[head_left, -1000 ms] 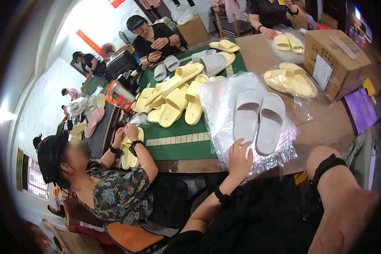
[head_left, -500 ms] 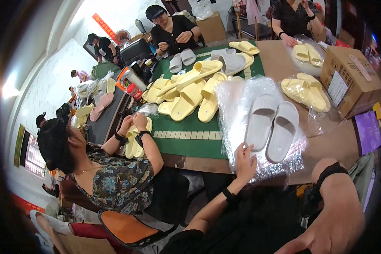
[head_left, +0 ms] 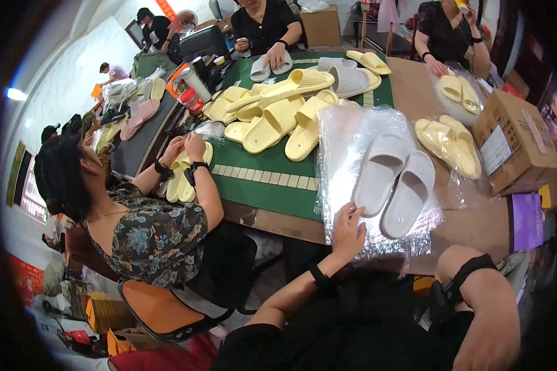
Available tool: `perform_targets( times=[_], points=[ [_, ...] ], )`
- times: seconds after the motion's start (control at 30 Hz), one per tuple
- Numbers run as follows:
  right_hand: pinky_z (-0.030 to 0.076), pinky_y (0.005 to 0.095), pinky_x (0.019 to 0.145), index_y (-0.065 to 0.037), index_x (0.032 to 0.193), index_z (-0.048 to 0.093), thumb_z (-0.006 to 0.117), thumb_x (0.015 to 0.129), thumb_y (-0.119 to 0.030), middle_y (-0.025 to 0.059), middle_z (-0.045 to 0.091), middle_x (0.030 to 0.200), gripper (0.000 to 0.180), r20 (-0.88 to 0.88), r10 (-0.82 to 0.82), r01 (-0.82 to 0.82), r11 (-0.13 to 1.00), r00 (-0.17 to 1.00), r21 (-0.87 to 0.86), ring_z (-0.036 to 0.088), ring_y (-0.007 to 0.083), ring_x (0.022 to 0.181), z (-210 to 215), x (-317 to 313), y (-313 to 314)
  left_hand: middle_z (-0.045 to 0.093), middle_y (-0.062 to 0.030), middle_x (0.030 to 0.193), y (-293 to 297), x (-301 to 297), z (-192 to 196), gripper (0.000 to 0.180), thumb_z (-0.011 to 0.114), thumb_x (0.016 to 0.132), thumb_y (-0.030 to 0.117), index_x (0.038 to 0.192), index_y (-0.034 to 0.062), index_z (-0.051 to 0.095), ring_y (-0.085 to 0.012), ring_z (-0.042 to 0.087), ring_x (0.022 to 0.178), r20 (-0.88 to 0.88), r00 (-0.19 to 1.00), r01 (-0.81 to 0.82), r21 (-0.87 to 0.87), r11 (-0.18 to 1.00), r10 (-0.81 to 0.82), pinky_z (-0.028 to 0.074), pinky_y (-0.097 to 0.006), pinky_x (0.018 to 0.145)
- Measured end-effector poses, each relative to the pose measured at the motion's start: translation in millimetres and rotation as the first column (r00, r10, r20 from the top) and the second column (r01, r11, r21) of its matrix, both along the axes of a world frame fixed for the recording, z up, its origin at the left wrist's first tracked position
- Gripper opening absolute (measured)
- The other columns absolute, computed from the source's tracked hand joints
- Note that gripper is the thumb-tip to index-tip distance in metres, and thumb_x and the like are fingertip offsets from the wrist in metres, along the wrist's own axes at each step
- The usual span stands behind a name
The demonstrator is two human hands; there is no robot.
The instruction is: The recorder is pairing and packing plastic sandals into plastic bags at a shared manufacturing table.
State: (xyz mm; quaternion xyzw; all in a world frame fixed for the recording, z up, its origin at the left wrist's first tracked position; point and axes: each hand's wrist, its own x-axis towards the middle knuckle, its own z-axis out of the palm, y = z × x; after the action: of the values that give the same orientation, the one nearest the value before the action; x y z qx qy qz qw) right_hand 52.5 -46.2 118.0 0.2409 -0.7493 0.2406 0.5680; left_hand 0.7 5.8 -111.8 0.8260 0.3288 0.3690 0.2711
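Observation:
A pair of light grey slippers, the left slipper point(head_left: 377, 182) and the right slipper point(head_left: 408, 201), lies on a stack of clear plastic bags point(head_left: 340, 148) at the table's near edge. Their straps point away from me and their heels toward me. My left hand point(head_left: 348, 234) rests on the bags by the left slipper's heel, fingers stretched out, the tips at the heel's edge. My right hand point(head_left: 489, 340) is low at the right, close to the camera and off the table, below a black wrist strap. Its fingers are cut off by the picture's edge.
Yellow slippers point(head_left: 272, 127) are piled on the green mat point(head_left: 260, 199). Bagged yellow slippers point(head_left: 449, 145) lie right, beside a cardboard box point(head_left: 517, 139). A co-worker point(head_left: 148, 232) at my left handles yellow slippers; others sit across the table. An orange-backed chair point(head_left: 158, 309) stands lower left.
The view has shifted slightly. My left hand stays by the grey heel. My right hand has slid lower, its fingers leaving the picture. The person across now reaches onto the far grey slippers.

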Motion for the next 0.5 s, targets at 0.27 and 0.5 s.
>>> perform_targets(
  times=[0.27,0.5],
  points=[
    [0.051,0.0394,0.079,-0.001,0.092,0.060,0.051,0.093,-0.021,0.0126,0.061,0.103,0.023,0.017,-0.138,0.137,0.989,0.990,0.050,0.060,0.0304,0.098,-17.0,8.7,-10.7,0.041,-0.0204,0.132,0.4,-2.9,-3.3,0.045,0.060,0.080,0.007,0.124,0.0045,0.052,-0.0358,0.044,0.117,-0.029,1.000,0.011,-0.016,1.000,-0.012,0.038,-0.044,0.099],
    [0.051,0.0395,0.080,-0.001,0.093,0.060,0.050,0.093,-0.022,0.0120,0.060,0.104,0.023,0.067,-0.435,0.436,0.900,0.898,-0.001,0.059,0.0302,0.099,-38.3,32.7,-70.8,0.043,-0.0241,0.129,6.2,5.9,-8.1,0.044,0.059,0.081,0.009,0.124,0.0039,0.053,-0.0393,0.046,0.114,-0.038,0.999,0.027,0.056,0.998,-0.025,0.037,-0.046,0.098]
  ],
)
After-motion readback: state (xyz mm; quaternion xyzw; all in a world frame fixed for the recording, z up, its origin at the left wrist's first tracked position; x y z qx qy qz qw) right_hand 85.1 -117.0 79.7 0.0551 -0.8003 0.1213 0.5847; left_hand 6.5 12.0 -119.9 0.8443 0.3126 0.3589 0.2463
